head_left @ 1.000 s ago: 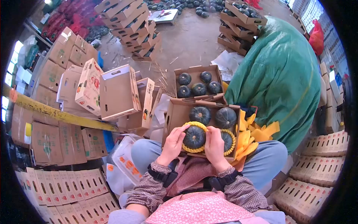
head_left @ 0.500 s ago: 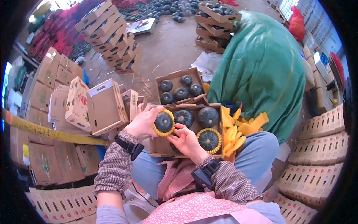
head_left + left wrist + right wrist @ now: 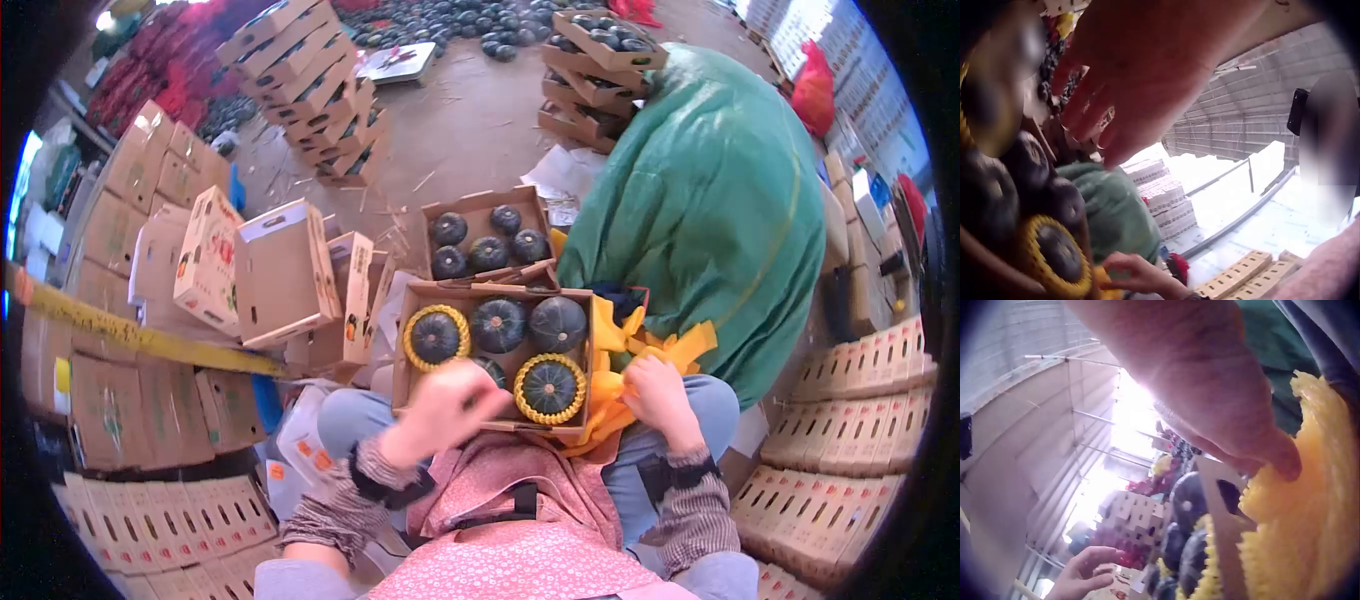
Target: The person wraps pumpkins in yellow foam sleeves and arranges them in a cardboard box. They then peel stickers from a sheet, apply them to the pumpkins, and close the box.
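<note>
The cardboard box (image 3: 400, 372) in front of me holds several dark green squashes. At its left sits a squash (image 3: 436, 338) ringed by a yellow foam net; another netted squash (image 3: 550, 388) is at the front right. Bare squashes (image 3: 498, 326) fill the back, and one between the netted pair is partly hidden by my left hand (image 3: 440, 412). That hand, blurred, hangs over the box's front left with loosely bent fingers and nothing in them. My right hand (image 3: 662, 395) pinches a yellow foam net (image 3: 1297, 506) from the pile right of the box.
A second box (image 3: 432, 212) with squashes stands just beyond. Empty cartons (image 3: 285, 275) lean at the left, beside a yellow bar (image 3: 150, 325). A large green-covered heap (image 3: 710, 200) rises on the right. Stacked boxes (image 3: 300, 90) stand farther back.
The netted squash has gone from both hands into the box's left side. My left hand has let go and drawn back toward me; my right hand has moved right to the foam nets.
</note>
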A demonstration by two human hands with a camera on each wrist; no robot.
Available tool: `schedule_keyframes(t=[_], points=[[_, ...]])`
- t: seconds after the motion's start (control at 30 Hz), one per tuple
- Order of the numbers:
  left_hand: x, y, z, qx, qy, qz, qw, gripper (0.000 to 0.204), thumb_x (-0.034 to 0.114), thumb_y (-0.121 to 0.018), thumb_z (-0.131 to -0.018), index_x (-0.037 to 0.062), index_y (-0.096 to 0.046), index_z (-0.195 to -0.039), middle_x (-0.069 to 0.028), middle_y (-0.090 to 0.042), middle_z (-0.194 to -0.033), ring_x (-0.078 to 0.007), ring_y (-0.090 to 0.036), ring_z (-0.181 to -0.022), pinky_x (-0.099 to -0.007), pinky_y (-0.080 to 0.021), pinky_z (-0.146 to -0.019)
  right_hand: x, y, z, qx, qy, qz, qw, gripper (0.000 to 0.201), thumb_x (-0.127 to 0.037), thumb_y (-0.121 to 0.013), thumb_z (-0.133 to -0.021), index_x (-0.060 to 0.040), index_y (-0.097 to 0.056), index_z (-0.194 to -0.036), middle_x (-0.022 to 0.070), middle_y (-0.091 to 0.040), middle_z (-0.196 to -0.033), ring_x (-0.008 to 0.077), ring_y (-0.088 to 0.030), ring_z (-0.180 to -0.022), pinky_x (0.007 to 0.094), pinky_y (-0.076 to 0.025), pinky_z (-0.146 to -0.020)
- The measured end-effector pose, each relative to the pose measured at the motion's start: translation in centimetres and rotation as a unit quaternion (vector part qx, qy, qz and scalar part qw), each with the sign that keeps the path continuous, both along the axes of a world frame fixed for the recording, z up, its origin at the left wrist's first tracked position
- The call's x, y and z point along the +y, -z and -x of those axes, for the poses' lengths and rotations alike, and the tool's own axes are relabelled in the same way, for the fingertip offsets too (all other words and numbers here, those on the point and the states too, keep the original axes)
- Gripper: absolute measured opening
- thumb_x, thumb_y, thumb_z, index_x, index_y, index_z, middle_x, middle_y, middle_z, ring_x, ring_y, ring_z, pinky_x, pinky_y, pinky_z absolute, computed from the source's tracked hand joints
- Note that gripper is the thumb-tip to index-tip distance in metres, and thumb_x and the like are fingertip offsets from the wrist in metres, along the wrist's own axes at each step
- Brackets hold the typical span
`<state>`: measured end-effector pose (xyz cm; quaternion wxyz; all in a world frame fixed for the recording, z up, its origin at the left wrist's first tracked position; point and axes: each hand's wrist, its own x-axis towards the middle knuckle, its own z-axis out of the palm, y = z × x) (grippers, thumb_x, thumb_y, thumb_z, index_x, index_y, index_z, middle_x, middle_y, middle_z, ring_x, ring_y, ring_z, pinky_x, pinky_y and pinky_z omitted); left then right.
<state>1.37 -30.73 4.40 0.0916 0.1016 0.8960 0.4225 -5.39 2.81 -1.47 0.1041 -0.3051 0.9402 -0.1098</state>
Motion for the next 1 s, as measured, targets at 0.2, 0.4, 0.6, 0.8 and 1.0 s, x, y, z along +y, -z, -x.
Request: schedule_keyframes(t=[0.2, 0.4, 0.6, 0.8, 1.0], points=[[12.0, 6.3, -2.4, 0.063, 0.052, -0.248, 0.965, 0.036, 0.029, -0.073, -0.083, 0.0005, -0.056, -0.096, -0.0148, -0.059, -0.084, -0.0291, -0.059, -0.076, -0.0365, -0.047, -0.071, 0.2, -0.7, -4.2, -0.135, 0.109, 0.233, 0.957, 0.020, -0.013, -0.073, -0.074, -0.0024, -0.056, -0.076, 0.0103, -0.058, -0.070, 0.0244, -0.057, -0.060, 0.0343, -0.045, -0.055], [16.6, 5.7, -0.8, -0.067, -0.050, -0.312, 0.946, 0.042, 0.036, -0.077, -0.081, 0.0019, -0.053, -0.086, -0.0059, -0.054, -0.074, -0.0133, -0.050, -0.068, -0.0300, -0.043, -0.059, 0.9, -1.2, -6.9, -0.378, 0.325, 0.570, 0.653, 0.018, -0.011, -0.069, -0.085, -0.0073, -0.055, -0.075, -0.0019, -0.057, -0.072, 0.0069, -0.049, -0.054, 0.0208, -0.041, -0.052], [16.7, 6.1, -0.6, 0.108, -0.133, -0.098, 0.980, 0.033, 0.020, -0.070, -0.076, 0.0012, -0.056, -0.100, -0.0135, -0.059, -0.087, -0.0283, -0.059, -0.083, -0.0362, -0.048, -0.074, 2.2, -2.0, -7.1, -0.008, 0.244, 0.381, 0.892, 0.017, 0.004, -0.062, -0.077, -0.0009, -0.046, -0.079, 0.0076, -0.056, -0.086, 0.0134, -0.055, -0.084, 0.0219, -0.045, -0.069], [17.2, 4.3, -0.4, 0.204, -0.085, -0.103, 0.970, 0.030, 0.013, -0.068, -0.077, 0.0031, -0.058, -0.104, -0.0153, -0.061, -0.098, -0.0305, -0.058, -0.098, -0.0384, -0.046, -0.084, -3.2, -5.3, -8.2, 0.012, 0.409, 0.524, 0.747, 0.019, 0.008, -0.062, -0.068, 0.0006, -0.056, -0.084, 0.0104, -0.058, -0.088, 0.0189, -0.058, -0.085, 0.0286, -0.048, -0.072], [15.2, 4.9, 0.0, -0.370, -0.113, -0.739, 0.551, 0.014, 0.011, -0.053, -0.096, 0.0034, -0.060, -0.107, -0.0050, -0.064, -0.104, -0.0155, -0.063, -0.093, -0.0298, -0.051, -0.084, 1.2, -2.4, -7.0, -0.292, 0.352, 0.643, 0.615, 0.024, 0.007, -0.056, -0.071, 0.0022, -0.061, -0.094, 0.0109, -0.066, -0.092, 0.0239, -0.064, -0.086, 0.0345, -0.053, -0.079]])
